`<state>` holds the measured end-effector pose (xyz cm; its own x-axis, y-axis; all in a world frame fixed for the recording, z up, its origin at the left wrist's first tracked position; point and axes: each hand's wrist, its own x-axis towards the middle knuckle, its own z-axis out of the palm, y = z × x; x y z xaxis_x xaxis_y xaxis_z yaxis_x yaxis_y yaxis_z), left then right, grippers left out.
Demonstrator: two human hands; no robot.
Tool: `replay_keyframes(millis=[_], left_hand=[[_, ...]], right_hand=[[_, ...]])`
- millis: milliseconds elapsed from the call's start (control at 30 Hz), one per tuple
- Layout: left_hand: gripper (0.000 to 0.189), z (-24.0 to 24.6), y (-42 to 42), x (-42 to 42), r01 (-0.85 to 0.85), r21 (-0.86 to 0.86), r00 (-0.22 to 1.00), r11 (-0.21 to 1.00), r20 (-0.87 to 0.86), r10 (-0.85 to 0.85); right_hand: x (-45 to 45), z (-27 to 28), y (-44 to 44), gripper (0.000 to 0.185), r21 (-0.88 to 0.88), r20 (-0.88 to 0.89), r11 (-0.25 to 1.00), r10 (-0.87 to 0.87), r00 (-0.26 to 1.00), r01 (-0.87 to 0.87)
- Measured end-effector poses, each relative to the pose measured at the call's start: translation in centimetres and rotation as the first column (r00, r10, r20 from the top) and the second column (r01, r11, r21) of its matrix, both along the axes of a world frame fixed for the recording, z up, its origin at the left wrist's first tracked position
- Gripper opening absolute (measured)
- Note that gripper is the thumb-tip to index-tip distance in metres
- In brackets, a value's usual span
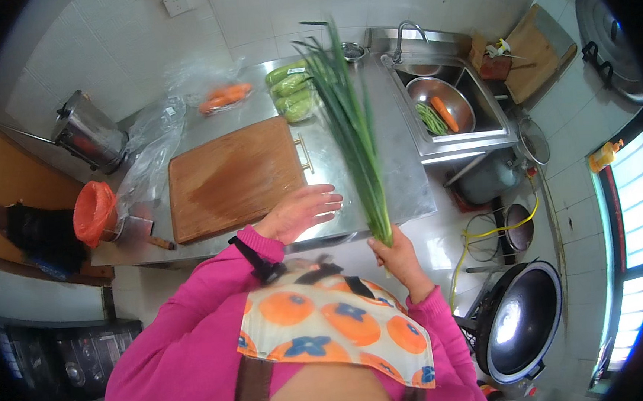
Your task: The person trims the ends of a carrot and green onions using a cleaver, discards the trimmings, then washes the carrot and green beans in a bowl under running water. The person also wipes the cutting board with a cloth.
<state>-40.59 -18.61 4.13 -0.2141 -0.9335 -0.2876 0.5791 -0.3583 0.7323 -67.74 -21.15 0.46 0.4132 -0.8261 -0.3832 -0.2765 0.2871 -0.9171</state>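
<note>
My right hand (397, 255) grips the lower ends of a bunch of long green onions (356, 142), whose dark leaves point away from me over the steel worktop (404, 183). My left hand (302, 210) holds nothing, its fingers apart, over the near right corner of a wooden cutting board (236, 178) with a damp patch and a metal handle. Beyond the board lie bagged carrots (226, 97) and wrapped green vegetables (291, 91). A cleaver (140, 229) with a wooden handle rests left of the board.
At the right, a steel sink (466, 144) holds a metal bowl (465, 101) with green beans (430, 119) and a carrot (444, 113). A red-lined bin (96, 213) and a metal pot (90, 133) stand left. A large wok (523, 320) is at the lower right, near a yellow hose (497, 230).
</note>
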Motion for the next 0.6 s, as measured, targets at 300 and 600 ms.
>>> replay_keyframes(millis=[300,600], left_hand=[[0.025,-3.5,-6.0,3.4,-0.050,0.196,0.998,0.979,0.052,0.040],[0.022,-6.6,-8.8,3.2,-0.205,0.336,0.970,0.920,0.195,0.145]], right_hand=[[1.5,-5.4,-12.2,0.017,0.253,0.091,0.965,-0.097,0.991,0.071],[7.3,-9.9,-18.2,0.033,0.507,0.161,0.852,0.059,0.985,-0.134]])
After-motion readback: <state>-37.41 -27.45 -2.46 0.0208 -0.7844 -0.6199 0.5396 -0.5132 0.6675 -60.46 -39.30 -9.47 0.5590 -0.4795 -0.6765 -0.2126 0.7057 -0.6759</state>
